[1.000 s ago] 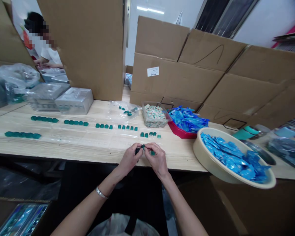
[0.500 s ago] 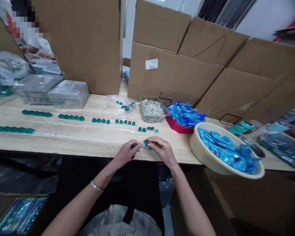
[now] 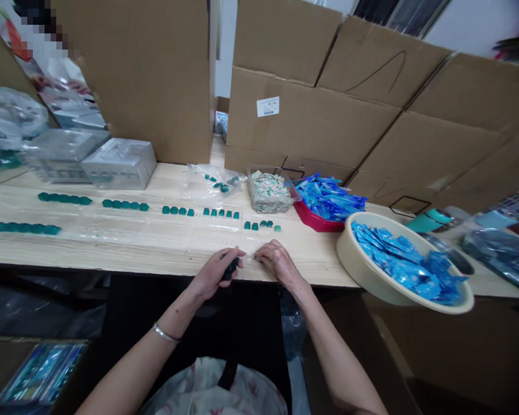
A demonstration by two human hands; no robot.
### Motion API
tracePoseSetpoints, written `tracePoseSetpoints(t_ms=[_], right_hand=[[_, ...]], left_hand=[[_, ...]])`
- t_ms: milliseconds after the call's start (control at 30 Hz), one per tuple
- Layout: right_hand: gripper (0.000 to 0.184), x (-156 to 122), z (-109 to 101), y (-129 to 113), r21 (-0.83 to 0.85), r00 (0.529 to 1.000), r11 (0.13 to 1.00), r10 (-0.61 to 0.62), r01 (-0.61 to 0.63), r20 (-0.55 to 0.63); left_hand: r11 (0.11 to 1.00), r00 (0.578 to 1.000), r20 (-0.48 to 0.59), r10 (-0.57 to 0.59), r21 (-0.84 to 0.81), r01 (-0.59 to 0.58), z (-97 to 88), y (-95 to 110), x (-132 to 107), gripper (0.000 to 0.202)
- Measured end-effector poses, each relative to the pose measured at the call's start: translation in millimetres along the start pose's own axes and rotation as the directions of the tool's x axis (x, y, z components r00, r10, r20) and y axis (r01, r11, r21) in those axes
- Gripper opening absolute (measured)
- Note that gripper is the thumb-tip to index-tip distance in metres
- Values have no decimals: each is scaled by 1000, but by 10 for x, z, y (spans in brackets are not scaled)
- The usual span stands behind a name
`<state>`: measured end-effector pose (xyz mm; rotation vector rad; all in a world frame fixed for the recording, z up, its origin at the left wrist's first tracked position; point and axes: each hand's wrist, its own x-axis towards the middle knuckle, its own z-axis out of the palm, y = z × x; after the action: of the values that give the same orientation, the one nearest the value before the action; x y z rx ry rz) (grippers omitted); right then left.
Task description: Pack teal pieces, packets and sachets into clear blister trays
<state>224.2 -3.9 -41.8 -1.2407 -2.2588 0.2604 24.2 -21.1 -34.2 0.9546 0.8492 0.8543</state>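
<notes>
My left hand (image 3: 214, 272) is curled at the table's front edge around a small dark object (image 3: 230, 268), whose kind I cannot make out. Just to its right, my right hand (image 3: 280, 264) has its thumb and fingertips pressed together low over the tabletop. Whatever sits in that pinch is too small or too covered to name. Beyond the hands lie small loose green blocks (image 3: 254, 226), a few of them paler on the side. A neat row of green blocks (image 3: 221, 213) runs to their left.
Further left are more green rows (image 3: 64, 199) and clear plastic boxes (image 3: 120, 164). Behind stand a bag of green pieces (image 3: 214, 183), a tub of small flakes (image 3: 270, 190) and a red tray of blue packets (image 3: 326, 199). A cream basin (image 3: 350, 259) overhangs the right front edge; cardboard (image 3: 311, 127) walls the back.
The green piece that showed at my right fingertips is no longer visible. My right hand has turned and closed more. My left hand has rolled, showing more of the dark object.
</notes>
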Motion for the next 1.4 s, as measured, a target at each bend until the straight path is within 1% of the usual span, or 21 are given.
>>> tracePoseSetpoints(t_ms=[100,167,233,300,433,500,533,567,633,733,800,833,900,967,1033,1100,1167,1267,1300,1333,1400], right_hand=[[13,-35,-12,7,30,1000,1000,11,-11,-18],[18,-49,-46,-36,72,998,997,19,-15,-58],[23,-43,-86,-135,124,991,992,43,-28,-124],[21,-16,-117,-280,179,986,983,54,-25,-155],[24,63,-129,-534,258,998,965,-21,36,-63],[23,91,-115,-570,302,998,952,-41,54,-51],[21,98,-104,-563,333,998,942,-28,47,-64],[19,102,-91,-544,371,996,928,7,25,-86],[14,102,-59,-484,467,983,883,123,-46,-135],[12,99,-16,-402,618,941,774,297,-138,-162],[14,100,-3,-382,684,925,714,346,-150,-159],[14,101,-2,-382,698,922,701,352,-146,-160],[12,98,-4,-401,687,925,716,334,-123,-182],[11,87,-6,-435,634,930,768,292,-90,-222],[12,72,-4,-473,553,934,831,247,-67,-258],[14,58,2,-509,442,939,896,195,-53,-282],[15,52,10,-533,324,947,945,134,-34,-291],[16,57,32,-542,208,947,978,75,-9,-313],[16,59,43,-541,188,944,982,69,-8,-322],[15,60,55,-540,172,942,985,67,-10,-329],[15,60,79,-543,150,940,989,62,-12,-334]], left_hand=[[986,999,24,-24,-167,27,-20,15,13,44],[972,998,38,-44,-229,52,-28,14,24,46],[963,997,50,-56,-260,67,-26,5,34,48],[959,997,60,-53,-275,67,-13,-9,46,48],[947,996,81,-23,-318,48,23,-20,69,45],[941,995,103,-17,-336,50,30,-6,78,42],[940,994,105,-16,-336,51,31,4,80,42],[944,995,99,-13,-328,45,32,17,80,41],[960,998,63,7,-279,10,37,41,71,42],[989,997,-5,80,-128,-80,64,63,48,43],[992,991,-52,122,-8,-122,88,61,36,43],[990,988,-80,135,52,-131,98,55,33,43],[980,980,-137,146,156,-125,111,37,36,44],[962,971,-169,172,241,-128,116,20,49,44],[929,954,-173,244,324,-179,118,7,67,41],[871,923,-167,347,421,-252,120,-3,88,35],[792,878,-152,453,520,-319,124,-13,109,29],[671,808,-107,580,625,-399,126,-33,136,24],[653,799,-95,593,637,-410,125,-41,145,24],[655,807,-88,585,638,-405,122,-50,155,24],[678,836,-88,542,634,-372,111,-73,179,24]])
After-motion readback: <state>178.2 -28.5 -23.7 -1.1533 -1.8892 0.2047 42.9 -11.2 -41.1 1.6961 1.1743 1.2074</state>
